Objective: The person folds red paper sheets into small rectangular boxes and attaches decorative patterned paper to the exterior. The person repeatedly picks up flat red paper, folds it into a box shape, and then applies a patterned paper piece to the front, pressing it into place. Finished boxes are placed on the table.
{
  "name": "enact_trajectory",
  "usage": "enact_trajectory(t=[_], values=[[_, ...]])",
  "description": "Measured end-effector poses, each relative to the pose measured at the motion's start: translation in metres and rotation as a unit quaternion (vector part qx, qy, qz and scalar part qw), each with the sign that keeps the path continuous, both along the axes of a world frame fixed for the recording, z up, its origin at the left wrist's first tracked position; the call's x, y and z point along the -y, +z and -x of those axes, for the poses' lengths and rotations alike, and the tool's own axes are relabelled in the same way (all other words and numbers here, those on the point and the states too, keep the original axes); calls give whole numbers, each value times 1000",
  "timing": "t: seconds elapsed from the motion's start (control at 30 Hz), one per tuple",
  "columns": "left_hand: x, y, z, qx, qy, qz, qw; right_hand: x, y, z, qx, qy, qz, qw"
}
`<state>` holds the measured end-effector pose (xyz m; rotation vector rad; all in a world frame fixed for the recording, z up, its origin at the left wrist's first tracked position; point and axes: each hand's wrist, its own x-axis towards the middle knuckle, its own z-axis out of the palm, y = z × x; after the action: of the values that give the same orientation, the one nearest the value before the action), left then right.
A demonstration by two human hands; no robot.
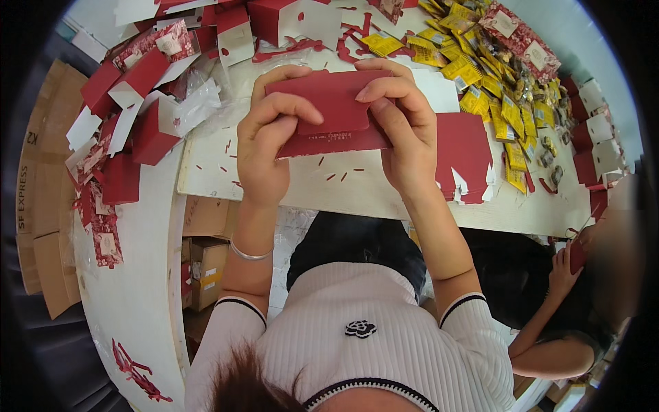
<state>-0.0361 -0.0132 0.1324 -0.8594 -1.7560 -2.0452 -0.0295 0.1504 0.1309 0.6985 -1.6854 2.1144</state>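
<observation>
Between my two hands, raised over the near edge of the white table, is a dark red folding carton point(326, 103) with small print along its lower face. My left hand point(271, 134) grips its left end, fingers bent over the top face. At the other end my right hand point(405, 117) holds it, with thumb and fingers closed around the edge. A flap lies folded over the upper side of the carton. To the right of my right hand rests a stack of flat red card sheets point(467, 151) with white torn-looking edges.
Red and white boxes point(147, 75) are heaped at the left. Yellow packets point(508, 110) pile up at the far right beside a patterned red box point(519, 41). Red scraps point(137, 371) lie on the left table. A co-worker's hand point(564, 269) holds something red at right.
</observation>
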Motion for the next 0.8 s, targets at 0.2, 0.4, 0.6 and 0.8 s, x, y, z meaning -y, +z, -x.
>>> enact_trajectory(t=[0.2, 0.4, 0.6, 0.8], values=[[-1, 6, -2, -19, 38, 74, 996, -1, -1, -1, -64, -49, -73, 994], [-5, -1, 0, -92, 104, 102, 985, 1, 4, 3, -91, -64, -126, 986], [-5, -12, -3, -189, 151, 95, 966, -4, 3, 4, -88, 39, -46, 994], [-6, -17, -16, -74, 120, 36, 989, -7, -3, 14, -157, 13, -172, 972]])
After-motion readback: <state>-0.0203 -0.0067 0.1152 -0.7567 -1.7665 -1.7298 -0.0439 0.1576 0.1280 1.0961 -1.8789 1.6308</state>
